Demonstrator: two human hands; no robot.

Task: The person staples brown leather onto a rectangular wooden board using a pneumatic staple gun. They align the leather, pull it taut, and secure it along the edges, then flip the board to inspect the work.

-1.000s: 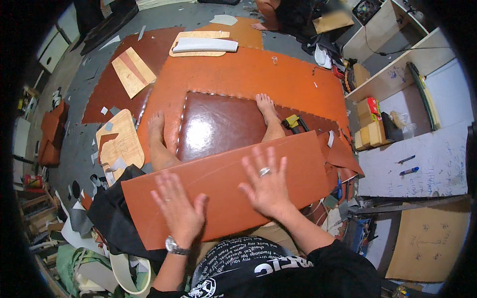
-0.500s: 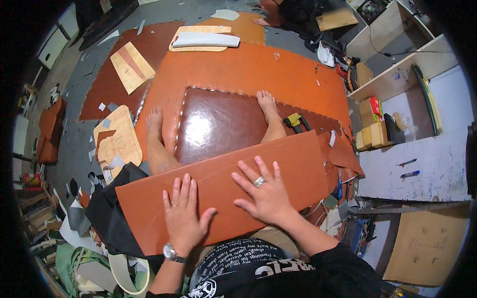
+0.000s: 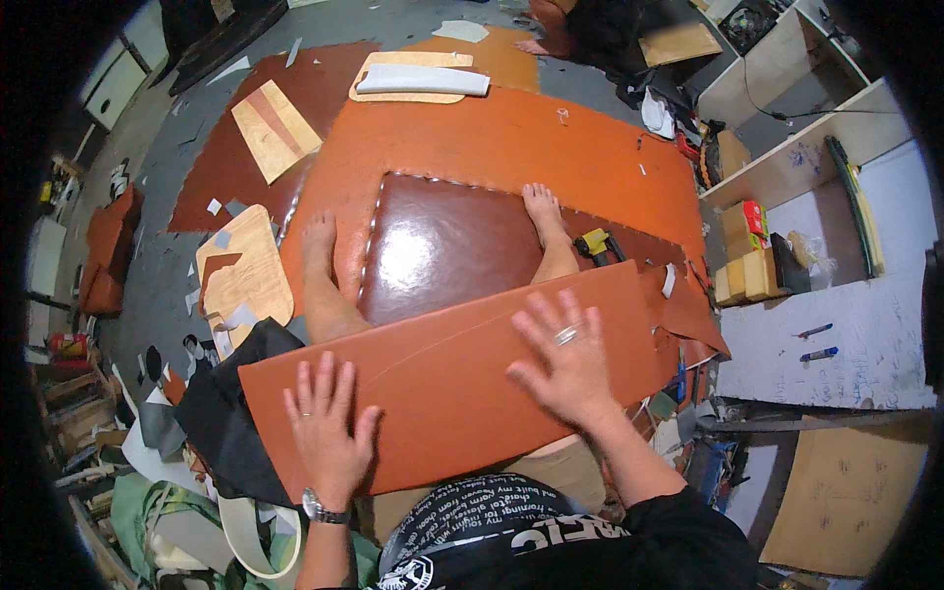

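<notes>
Across my lap lies a long rectangular panel [image 3: 442, 383], covered in smooth reddish-brown leather-like material and tilted up to the right. My left hand [image 3: 331, 425] rests flat near its left end, fingers spread. Over the right half is my right hand [image 3: 565, 366], also spread and slightly blurred; whether the whole palm touches the surface I cannot tell. Neither hand grips anything. A faint curved line runs along the panel between them. Beyond its far edge, my bare feet stand either side of a glossy dark brown sheet [image 3: 442, 236].
Orange sheeting [image 3: 629, 147] covers the floor ahead. A yellow and black tool [image 3: 595, 242] lies past the panel's right end. Wooden boards [image 3: 277, 133] and black fabric [image 3: 221, 423] are on the left. Shelving [image 3: 801, 147] stands right; another person [image 3: 580, 34] sits at the far side.
My hands have slid apart over the panel, the left toward its left end, the right toward its right end. The whole view has shifted slightly.
</notes>
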